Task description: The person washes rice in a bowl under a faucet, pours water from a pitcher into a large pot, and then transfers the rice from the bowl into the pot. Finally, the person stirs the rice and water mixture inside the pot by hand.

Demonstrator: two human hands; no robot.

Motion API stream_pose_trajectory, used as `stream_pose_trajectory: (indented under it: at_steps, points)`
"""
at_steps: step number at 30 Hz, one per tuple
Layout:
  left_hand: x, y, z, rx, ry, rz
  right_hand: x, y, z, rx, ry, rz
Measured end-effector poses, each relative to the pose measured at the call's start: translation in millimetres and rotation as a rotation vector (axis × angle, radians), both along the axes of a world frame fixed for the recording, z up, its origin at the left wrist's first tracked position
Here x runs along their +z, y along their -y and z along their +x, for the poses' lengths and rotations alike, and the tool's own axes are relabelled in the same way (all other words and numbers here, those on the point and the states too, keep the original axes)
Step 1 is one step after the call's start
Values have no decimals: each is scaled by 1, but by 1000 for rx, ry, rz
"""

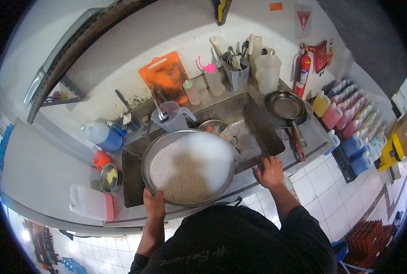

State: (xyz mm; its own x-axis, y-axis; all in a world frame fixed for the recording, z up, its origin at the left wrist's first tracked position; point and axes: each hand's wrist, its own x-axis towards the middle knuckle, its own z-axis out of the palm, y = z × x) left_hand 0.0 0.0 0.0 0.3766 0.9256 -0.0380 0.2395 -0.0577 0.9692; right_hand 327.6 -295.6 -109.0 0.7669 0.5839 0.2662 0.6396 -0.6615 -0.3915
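Observation:
A wide metal bowl (146, 170) rests tilted over the left part of the steel sink (266, 122). Pale grains like rice (176, 176) lie in it, with cloudy white liquid on the right side. My left hand (154, 203) is closed on the bowl's near-left rim, thumb on top. On the sink's front edge lies my right hand (272, 172), holding nothing, its thumb apart from the fingers. Just behind the bowl stands a clear plastic jug (172, 119) below the tap (161, 114). Partly hidden by the bowl, a smaller metal bowl (215, 124) sits in the sink.
Black frying pans (284, 106) occupy the right counter. Behind the sink are an orange cutting board (164, 75), squeeze bottles (213, 80) and a utensil container (237, 75). Jugs of blue liquid (103, 137) and a small bowl (109, 179) stand left. A fire extinguisher (302, 73) hangs right.

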Motion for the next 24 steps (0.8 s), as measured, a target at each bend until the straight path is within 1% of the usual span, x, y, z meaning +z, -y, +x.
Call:
stream_pose_trajectory:
  at_steps: [2, 5, 8, 11, 15, 18, 20, 24]
  points:
    - [22, 13, 9, 29, -30, -16, 1, -1, -2, 2, 5, 24]
    - [6, 4, 10, 57, -15, -23, 1, 0, 3, 1, 22, 14]
    - [3, 3, 8, 55, 8, -30, -1, 0, 3, 9, 58, 56]
    - [6, 7, 12, 31, 42, -33, -2, 2, 3, 10, 51, 54]
    - [3, 1, 12, 48, 22, -28, -2, 1, 2, 8, 47, 31]
    - [7, 3, 14, 68, -18, -22, -5, 0, 2, 12, 51, 41]
    - [10, 5, 16, 43, 31, -23, -5, 0, 3, 8, 39, 35]
    - [17, 11, 22, 66, 13, -55, -2, 1, 3, 15, 14, 17]
